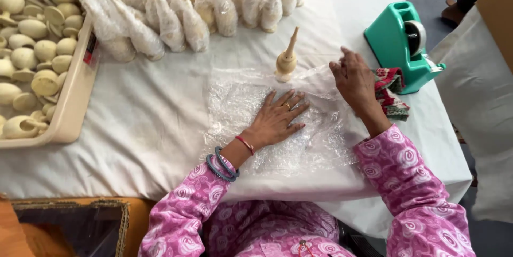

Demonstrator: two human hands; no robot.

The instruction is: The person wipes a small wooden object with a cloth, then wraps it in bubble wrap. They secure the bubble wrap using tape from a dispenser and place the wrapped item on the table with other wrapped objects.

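A sheet of clear bubble wrap (240, 102) lies spread on the white-covered table (149, 123). My left hand (278, 118) rests flat on it, fingers spread, pressing it down. My right hand (352, 78) pinches the sheet's far right edge, fingers bent around the plastic. A pale wooden spinning top (287, 59) stands on the far edge of the sheet, its long stem tilted up, just beyond both hands and touched by neither.
A beige tray (72, 102) of several unwrapped wooden tops sits at the left. A row of several wrapped tops (171, 16) lies along the far side. A teal tape dispenser (403, 43) and a patterned cloth (393, 94) are at the right.
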